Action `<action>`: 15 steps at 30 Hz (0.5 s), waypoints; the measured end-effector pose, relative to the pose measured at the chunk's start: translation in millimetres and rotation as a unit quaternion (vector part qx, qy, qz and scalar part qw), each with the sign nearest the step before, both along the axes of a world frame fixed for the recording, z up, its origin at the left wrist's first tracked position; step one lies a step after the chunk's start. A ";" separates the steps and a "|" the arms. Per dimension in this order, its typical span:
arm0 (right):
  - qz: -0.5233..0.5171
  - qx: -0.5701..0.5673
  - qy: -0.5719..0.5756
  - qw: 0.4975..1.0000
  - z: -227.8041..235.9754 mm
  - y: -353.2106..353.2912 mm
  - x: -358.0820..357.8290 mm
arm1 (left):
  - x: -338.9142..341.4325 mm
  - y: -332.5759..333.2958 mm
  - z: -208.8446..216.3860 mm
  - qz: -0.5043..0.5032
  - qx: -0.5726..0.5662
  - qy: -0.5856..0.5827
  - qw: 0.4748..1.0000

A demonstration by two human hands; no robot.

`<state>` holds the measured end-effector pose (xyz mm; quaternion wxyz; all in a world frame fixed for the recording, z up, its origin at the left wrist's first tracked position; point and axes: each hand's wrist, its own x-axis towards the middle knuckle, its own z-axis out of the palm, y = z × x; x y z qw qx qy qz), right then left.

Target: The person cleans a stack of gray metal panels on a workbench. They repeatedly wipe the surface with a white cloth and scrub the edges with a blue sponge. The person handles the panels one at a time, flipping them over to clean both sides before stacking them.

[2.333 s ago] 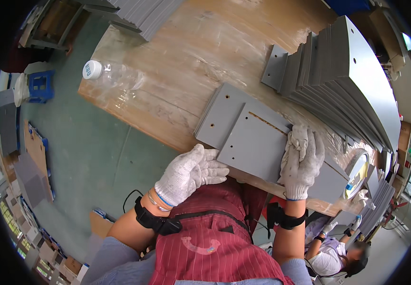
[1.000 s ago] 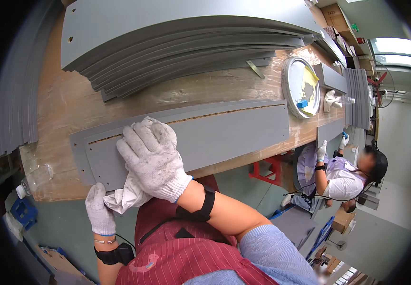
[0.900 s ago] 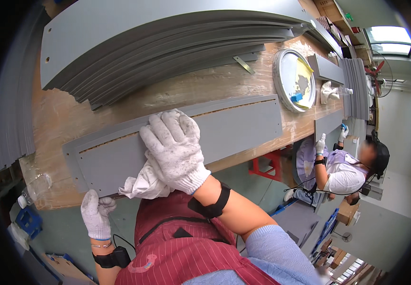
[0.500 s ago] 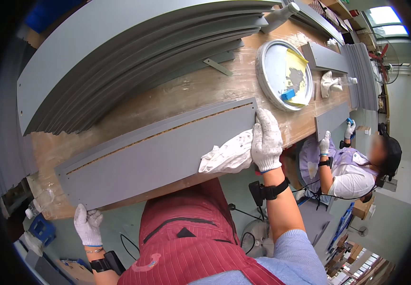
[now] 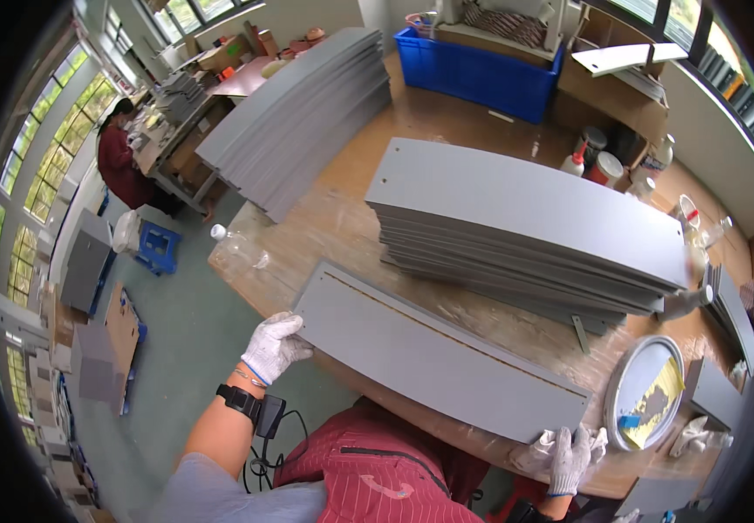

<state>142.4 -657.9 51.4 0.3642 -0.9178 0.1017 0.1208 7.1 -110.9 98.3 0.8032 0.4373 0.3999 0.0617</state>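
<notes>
A long grey board (image 5: 438,357) with a narrow brown slot along its far side lies at the table's front edge. My left hand (image 5: 276,347), in a white knit glove, is closed at the board's left end, thumb near the corner. My right hand (image 5: 569,464), gloved too, is at the right end with its fingers closed on a crumpled white cloth (image 5: 534,453), which bunches out on both sides of it. Behind the board rises a stack of similar grey boards (image 5: 525,200). To the right stands a round grey lid or tub (image 5: 618,392) with yellow sandpaper-like sheet (image 5: 666,388) and a blue block (image 5: 629,421).
Another grey stack (image 5: 307,113) stands at the far left of the table (image 5: 342,235), near a clear bottle (image 5: 233,244). Behind are a blue bin (image 5: 477,78) and several bottles. A blue stool (image 5: 159,248) is on the floor; a person (image 5: 119,157) works beyond.
The view has swung left, bringing the far-left room into sight. My left hand has come up from below the board's corner to its left end. My right hand stays with the cloth.
</notes>
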 end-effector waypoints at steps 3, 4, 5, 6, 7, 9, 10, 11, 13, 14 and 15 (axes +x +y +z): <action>-0.037 0.066 -0.051 0.996 -24.1 4.0 6.4 | -16.5 7.2 32.8 -0.105 0.012 -0.038 0.994; -0.035 0.035 -0.018 0.999 -3.3 9.4 7.9 | -20.2 8.2 38.1 -0.130 0.026 -0.043 0.990; 0.033 -0.036 -0.073 0.996 -22.8 -13.9 16.4 | -19.8 7.6 46.6 -0.162 0.039 -0.049 0.985; -0.064 0.143 -0.067 0.985 -57.8 -49.3 23.8 | -13.0 6.4 52.6 -0.203 0.054 -0.057 0.976; -0.101 0.215 -0.080 0.968 -48.2 -46.5 29.0 | -14.0 8.1 51.7 -0.234 0.045 -0.084 0.968; -0.141 0.289 -0.077 0.944 -21.2 -42.6 37.7 | -17.7 -1.1 77.1 -0.276 0.063 -0.081 0.956; -0.150 0.290 -0.073 0.942 -14.3 -48.0 48.8 | -16.7 -5.3 87.5 -0.302 0.071 -0.082 0.947; 0.071 -0.004 -0.221 0.973 -13.6 -59.8 54.0 | -15.9 -8.9 88.5 -0.299 0.099 -0.079 0.946; 0.048 0.033 -0.225 0.973 -6.2 -57.1 62.8 | -15.8 -8.4 92.6 -0.244 0.100 -0.076 0.962; 0.033 0.051 -0.228 0.972 5.0 -49.3 63.8 | -14.4 -5.4 95.6 -0.219 0.100 -0.077 0.968; 0.049 -0.010 -0.253 0.966 14.5 -45.3 64.9 | -14.1 -3.8 103.2 -0.191 0.084 -0.103 0.973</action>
